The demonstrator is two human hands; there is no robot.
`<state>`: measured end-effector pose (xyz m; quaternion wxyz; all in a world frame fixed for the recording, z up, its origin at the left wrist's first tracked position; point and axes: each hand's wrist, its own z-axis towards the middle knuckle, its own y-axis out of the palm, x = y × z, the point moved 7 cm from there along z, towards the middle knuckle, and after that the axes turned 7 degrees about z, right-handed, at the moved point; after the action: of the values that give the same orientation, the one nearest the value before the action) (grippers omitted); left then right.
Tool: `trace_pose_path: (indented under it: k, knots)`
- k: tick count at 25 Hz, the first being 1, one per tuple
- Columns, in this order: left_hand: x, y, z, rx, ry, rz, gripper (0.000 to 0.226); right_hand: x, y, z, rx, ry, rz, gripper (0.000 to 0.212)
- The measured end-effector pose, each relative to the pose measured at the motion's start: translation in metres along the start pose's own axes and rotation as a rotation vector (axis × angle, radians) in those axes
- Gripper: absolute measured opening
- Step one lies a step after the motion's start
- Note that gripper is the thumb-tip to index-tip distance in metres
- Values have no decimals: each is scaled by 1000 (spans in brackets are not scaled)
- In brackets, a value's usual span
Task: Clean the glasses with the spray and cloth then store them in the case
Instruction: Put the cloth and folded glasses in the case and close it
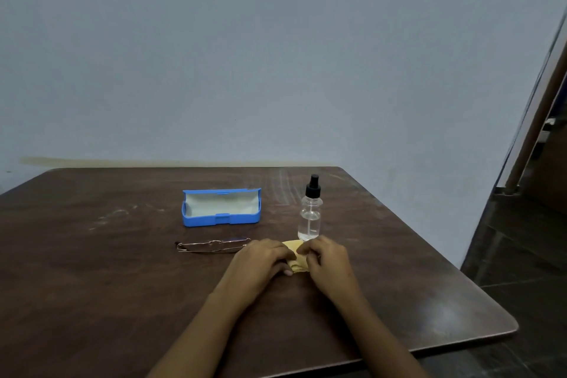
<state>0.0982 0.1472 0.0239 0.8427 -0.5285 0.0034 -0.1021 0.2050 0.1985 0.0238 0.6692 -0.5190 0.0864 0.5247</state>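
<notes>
A yellow cloth (296, 256) lies on the dark wooden table (122, 270), pinched between my two hands. My left hand (264, 258) holds its left side and my right hand (328, 258) grips its right side, so most of the cloth is hidden. Thin-framed glasses (211, 245) rest folded on the table just left of my left hand. Behind my right hand stands a clear spray bottle (310, 212) with a black nozzle. A blue glasses case (221, 208) sits open behind the glasses, its pale lining showing.
The table ends at a rounded corner at the right (509, 328), with dark floor beyond. A plain wall runs close behind the table's far edge. A door frame (534, 120) leans into view at the right.
</notes>
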Motion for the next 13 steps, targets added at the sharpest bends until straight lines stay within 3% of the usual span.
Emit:
trace_pose_path:
  k: [5, 13]
  knots:
    - [11, -4, -5, 117, 88, 136, 23, 3, -2, -1, 21, 32, 73, 29]
    - [-2, -14, -3, 171, -131, -93, 24, 9, -6, -3, 39, 195, 415, 35]
